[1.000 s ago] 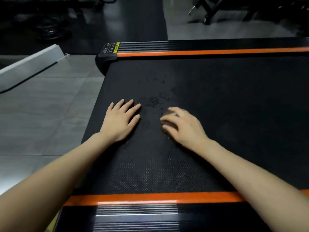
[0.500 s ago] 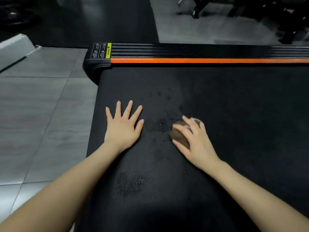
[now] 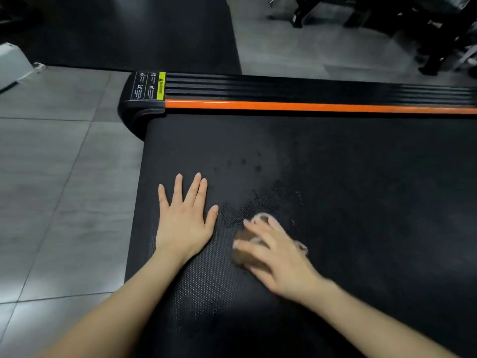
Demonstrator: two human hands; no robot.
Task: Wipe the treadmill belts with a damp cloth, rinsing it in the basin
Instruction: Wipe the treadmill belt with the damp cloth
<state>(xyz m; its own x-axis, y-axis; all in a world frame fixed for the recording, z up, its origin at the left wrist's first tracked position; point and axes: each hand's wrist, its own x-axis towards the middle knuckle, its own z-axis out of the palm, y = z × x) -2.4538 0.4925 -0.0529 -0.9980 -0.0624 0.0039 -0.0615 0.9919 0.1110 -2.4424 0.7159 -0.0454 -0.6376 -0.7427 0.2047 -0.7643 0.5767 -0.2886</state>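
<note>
The black treadmill belt [image 3: 361, 202] fills most of the head view. My left hand [image 3: 184, 223] lies flat on it near the left edge, fingers straight and spread. To its right, my right hand [image 3: 278, 262] presses down on a bunched brown cloth with a pale edge [image 3: 241, 254]. The fingers are stretched over the cloth, and the hand is blurred by motion. A dark wet patch [image 3: 247, 205] with small droplets sits on the belt just beyond the cloth. No basin is in view.
An orange-striped black side rail [image 3: 309, 107] with a warning label runs along the belt's far side. Grey floor tiles [image 3: 64, 202] lie to the left, with a white object [image 3: 13, 65] at the top left. Dark gym equipment [image 3: 438, 34] stands at the top right.
My right hand has slid the cloth toward me and slightly right, leaving a wider wet patch. The view has shifted forward over the belt. My left hand stays flat.
</note>
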